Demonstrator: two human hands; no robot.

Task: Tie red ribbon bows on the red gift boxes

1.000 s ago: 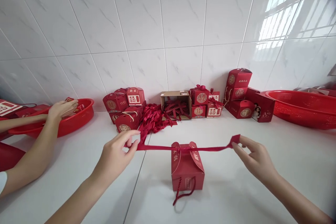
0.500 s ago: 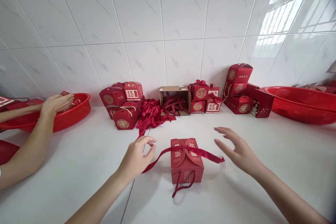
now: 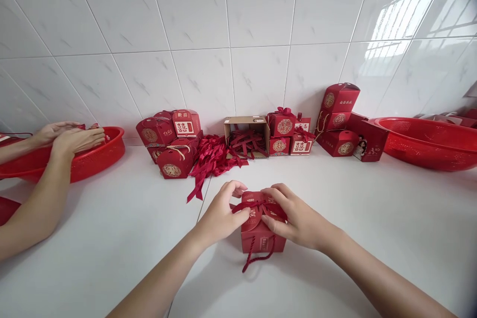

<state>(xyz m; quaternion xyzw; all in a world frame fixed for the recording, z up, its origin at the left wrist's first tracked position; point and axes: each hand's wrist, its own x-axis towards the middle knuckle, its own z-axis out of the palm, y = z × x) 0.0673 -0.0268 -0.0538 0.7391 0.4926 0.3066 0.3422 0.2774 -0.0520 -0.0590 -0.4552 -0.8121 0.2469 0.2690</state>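
A small red gift box [image 3: 263, 244] stands upright on the white counter in front of me, a twisted rope handle hanging from its near side. Its curved top flaps are closed, and a red ribbon [image 3: 257, 205] is knotted across them. My left hand [image 3: 225, 212] is at the box's left edge, thumb and fingers apart around the ribbon's left part. Over the right side of the lid rests my right hand [image 3: 298, 216], thumb and fingertips spread on the flaps. It covers the ribbon's right end; neither hand shows a closed pinch.
Loose red ribbons [image 3: 208, 161] spill beside a cardboard box [image 3: 246, 120] of ribbons. Red gift boxes [image 3: 174, 164] are stacked at left, more gift boxes [image 3: 280, 124] in the middle and at right. Red plastic baskets stand at both sides. Another person's hands [image 3: 76, 139] work over the left basket [image 3: 89, 166].
Both my hands have moved inward from either side of the gift box to its lid and ribbon. The other person's hands have shifted slightly over the basket.
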